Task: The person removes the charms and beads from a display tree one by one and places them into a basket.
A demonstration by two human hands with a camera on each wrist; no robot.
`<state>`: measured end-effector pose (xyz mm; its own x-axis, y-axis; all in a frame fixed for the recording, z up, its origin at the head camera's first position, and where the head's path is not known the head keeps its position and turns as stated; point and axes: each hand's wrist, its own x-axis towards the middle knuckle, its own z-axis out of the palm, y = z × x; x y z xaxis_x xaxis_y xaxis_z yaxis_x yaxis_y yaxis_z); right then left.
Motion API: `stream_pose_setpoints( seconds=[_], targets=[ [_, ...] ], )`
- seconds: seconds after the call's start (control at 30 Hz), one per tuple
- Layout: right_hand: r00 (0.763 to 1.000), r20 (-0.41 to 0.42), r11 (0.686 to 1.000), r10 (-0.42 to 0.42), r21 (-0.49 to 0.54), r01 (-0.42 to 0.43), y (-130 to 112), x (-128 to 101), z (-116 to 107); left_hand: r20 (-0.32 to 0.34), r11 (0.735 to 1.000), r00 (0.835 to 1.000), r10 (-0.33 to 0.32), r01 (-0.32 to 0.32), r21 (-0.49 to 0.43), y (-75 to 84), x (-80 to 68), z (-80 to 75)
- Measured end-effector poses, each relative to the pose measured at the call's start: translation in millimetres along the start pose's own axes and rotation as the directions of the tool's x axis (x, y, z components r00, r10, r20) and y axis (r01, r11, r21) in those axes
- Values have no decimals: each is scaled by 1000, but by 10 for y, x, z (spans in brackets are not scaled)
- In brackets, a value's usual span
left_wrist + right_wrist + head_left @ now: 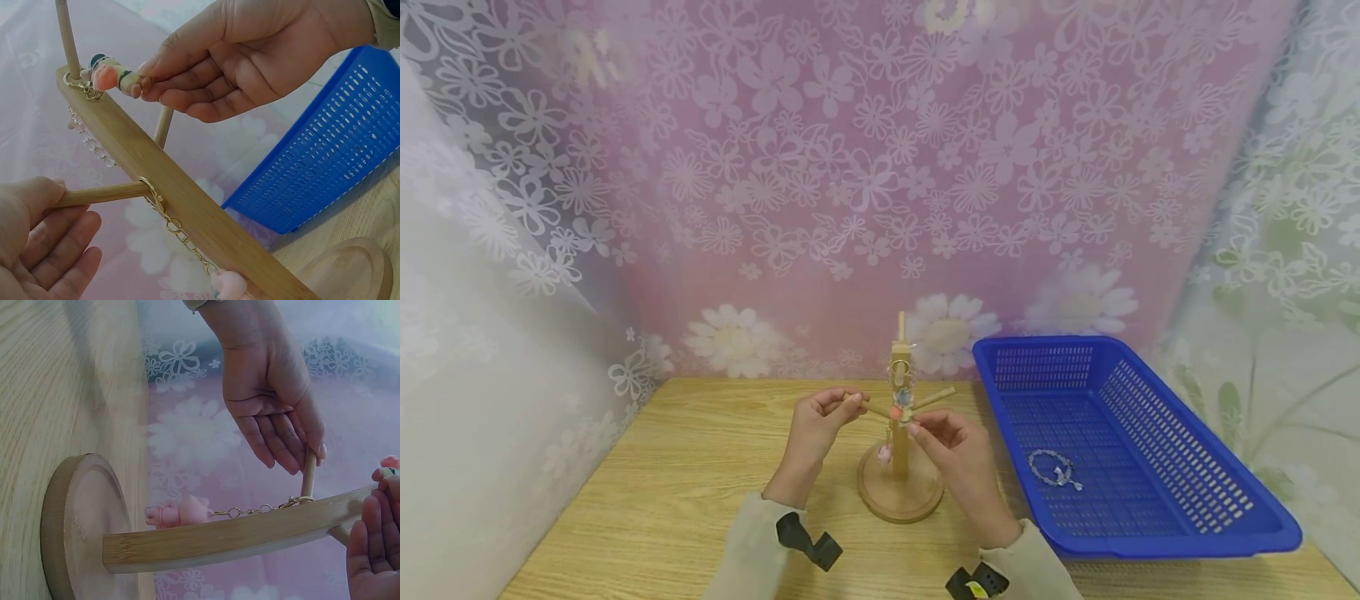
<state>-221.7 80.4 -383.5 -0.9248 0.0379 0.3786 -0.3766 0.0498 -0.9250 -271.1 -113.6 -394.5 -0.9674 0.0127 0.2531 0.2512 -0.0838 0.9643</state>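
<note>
The charm (115, 77), a small pink and green trinket on a chain, sits at an upper peg of the wooden stand (899, 450), pinched in the right hand (951, 446). The left hand (816, 425) grips the lower left peg (103, 194), which I'd keep firm while easing the clasp along gently. Beyond, a bracelet (1055, 468) lies in the blue basket (1187, 533).

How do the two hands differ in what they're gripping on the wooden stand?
The left hand holds the end of a wooden peg; the right hand pinches a small colourful charm. A gold chain with a pink charm hangs from the left hand's peg. Both work at the wooden stand.
</note>
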Motion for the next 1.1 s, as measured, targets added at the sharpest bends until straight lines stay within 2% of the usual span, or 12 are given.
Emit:
stream_pose_setpoints(
  seconds=[0.23,0.6,1.1],
  targets=[
    [1000,-12,1000,11,-4,-11,-6,12,-9,-3,1000,1000,2,-2,-3,6,-4,6],
    [998,-22,998,-55,16,55,-56,2,-19,-4,1000,1000,3,-3,-5,15,-8,8],
    [996,-34,997,-82,10,82,-143,18,-44,10,1000,1000,8,-8,-12,6,-2,1]
  ],
)
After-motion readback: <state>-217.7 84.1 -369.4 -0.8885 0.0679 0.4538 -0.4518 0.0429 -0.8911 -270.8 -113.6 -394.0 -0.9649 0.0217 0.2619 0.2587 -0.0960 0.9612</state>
